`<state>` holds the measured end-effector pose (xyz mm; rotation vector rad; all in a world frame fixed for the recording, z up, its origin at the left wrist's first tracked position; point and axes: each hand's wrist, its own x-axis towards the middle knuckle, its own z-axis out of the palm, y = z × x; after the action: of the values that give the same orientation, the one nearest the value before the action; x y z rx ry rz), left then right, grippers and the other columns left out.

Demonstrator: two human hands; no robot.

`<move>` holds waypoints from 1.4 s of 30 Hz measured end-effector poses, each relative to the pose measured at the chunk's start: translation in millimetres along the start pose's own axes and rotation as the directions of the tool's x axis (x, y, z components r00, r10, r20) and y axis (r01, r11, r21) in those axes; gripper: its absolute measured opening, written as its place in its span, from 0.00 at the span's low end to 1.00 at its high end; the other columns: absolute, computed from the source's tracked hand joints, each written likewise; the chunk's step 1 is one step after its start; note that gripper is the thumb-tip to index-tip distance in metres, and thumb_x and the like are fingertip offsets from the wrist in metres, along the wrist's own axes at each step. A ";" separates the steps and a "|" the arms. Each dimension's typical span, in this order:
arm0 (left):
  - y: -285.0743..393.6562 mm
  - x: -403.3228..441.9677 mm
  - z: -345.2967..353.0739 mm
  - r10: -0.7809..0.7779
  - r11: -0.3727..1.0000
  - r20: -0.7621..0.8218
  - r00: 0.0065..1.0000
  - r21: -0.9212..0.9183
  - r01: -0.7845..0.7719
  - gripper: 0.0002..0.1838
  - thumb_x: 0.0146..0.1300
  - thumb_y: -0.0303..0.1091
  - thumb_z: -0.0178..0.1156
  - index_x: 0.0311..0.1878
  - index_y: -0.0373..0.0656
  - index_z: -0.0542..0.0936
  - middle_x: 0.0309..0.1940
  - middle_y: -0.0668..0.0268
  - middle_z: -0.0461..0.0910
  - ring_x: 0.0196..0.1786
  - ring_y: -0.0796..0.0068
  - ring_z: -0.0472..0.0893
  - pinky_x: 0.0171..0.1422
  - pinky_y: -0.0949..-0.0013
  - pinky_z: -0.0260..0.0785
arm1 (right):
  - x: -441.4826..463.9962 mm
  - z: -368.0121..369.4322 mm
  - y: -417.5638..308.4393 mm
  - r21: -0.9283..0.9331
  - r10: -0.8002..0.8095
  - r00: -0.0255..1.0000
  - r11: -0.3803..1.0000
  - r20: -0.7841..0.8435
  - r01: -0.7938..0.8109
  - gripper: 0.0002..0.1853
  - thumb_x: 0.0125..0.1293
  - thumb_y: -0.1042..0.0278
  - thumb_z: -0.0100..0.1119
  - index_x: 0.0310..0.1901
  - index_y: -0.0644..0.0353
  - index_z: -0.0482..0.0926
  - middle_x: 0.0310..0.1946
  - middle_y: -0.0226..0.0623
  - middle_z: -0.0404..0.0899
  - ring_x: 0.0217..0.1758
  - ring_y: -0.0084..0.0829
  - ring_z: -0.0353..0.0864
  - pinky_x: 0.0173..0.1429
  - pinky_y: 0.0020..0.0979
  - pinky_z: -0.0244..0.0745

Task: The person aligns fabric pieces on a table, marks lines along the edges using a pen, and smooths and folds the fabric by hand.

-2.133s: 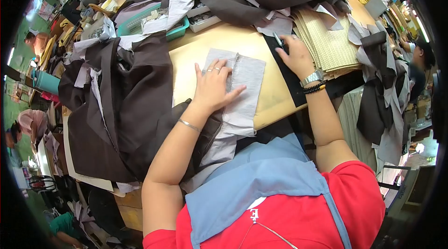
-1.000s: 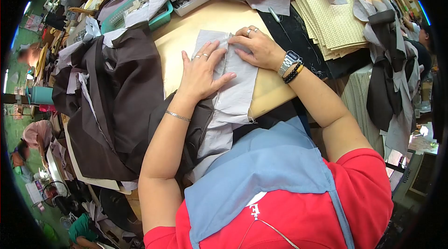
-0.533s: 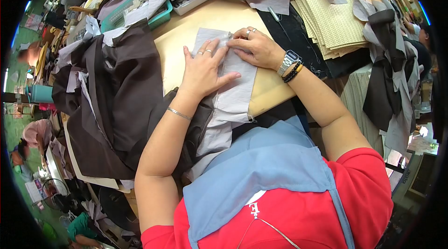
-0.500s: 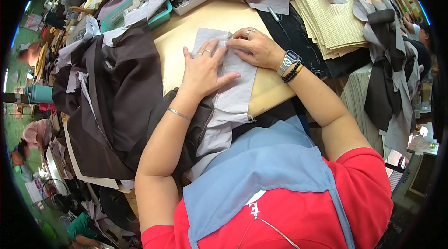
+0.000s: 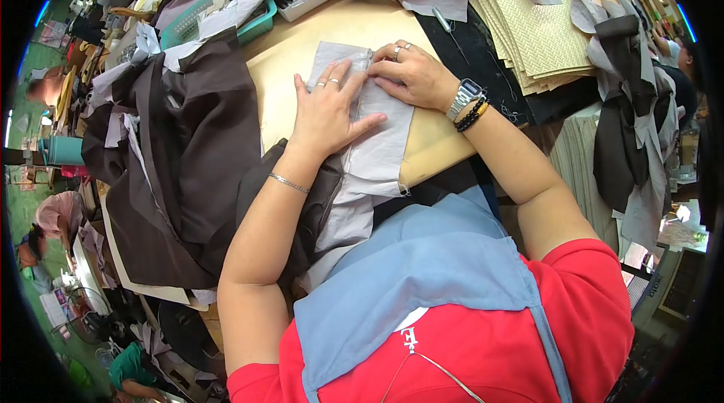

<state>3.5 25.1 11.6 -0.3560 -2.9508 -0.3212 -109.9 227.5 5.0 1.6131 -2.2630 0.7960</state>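
A light grey fabric strip with a seam along its length lies on the tan board in front of me. My left hand rests flat on the strip, fingers and thumb spread. At the seam near the strip's far end, my right hand has its thumb and fingertips pinched on the cloth. The fingertips partly hide what is between them. Dark brown cloth is bunched to the left and runs under my left forearm, joining the grey fabric near the board's front edge.
A teal basket and a white tray stand at the back left. An awl-like tool lies on black material at the right. Beyond it is a stack of woven-textured yellow sheets. Cloth pieces hang at the far right.
Both hands stay almost in place, the left still flat and the right still pinching at the seam. The strip and brown cloth have shifted very slightly.
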 end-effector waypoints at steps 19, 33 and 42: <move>-3.2 8.2 2.3 0.041 0.999 -0.049 0.998 0.034 -0.039 0.46 0.57 0.78 0.54 0.68 0.51 0.74 0.71 0.54 0.70 0.73 0.54 0.68 0.71 0.19 0.45 | 1.7 1.2 -2.2 -0.045 0.095 0.995 0.994 -0.030 -0.097 0.12 0.63 0.62 0.68 0.45 0.55 0.84 0.47 0.40 0.80 0.50 0.43 0.78 0.57 0.40 0.76; -3.6 9.7 9.1 0.026 1.000 -0.085 0.996 0.017 -0.025 0.47 0.56 0.78 0.55 0.70 0.53 0.73 0.71 0.56 0.69 0.74 0.55 0.66 0.72 0.19 0.43 | 2.0 -0.7 -5.4 -0.099 0.208 0.977 0.972 -0.041 -0.211 0.17 0.63 0.55 0.67 0.50 0.52 0.82 0.50 0.42 0.80 0.54 0.45 0.79 0.59 0.42 0.74; -2.3 9.9 4.8 0.000 0.999 -0.025 1.000 0.043 0.001 0.44 0.58 0.76 0.56 0.72 0.60 0.71 0.73 0.60 0.67 0.75 0.55 0.63 0.72 0.20 0.45 | 1.1 0.0 -3.5 -0.103 0.173 0.985 0.979 -0.024 -0.175 0.16 0.64 0.52 0.66 0.49 0.49 0.84 0.50 0.40 0.81 0.55 0.43 0.79 0.59 0.43 0.74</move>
<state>-7.2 26.1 8.3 -0.3427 -2.9289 -0.2593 -107.1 225.8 6.5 1.3734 -2.4173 0.7123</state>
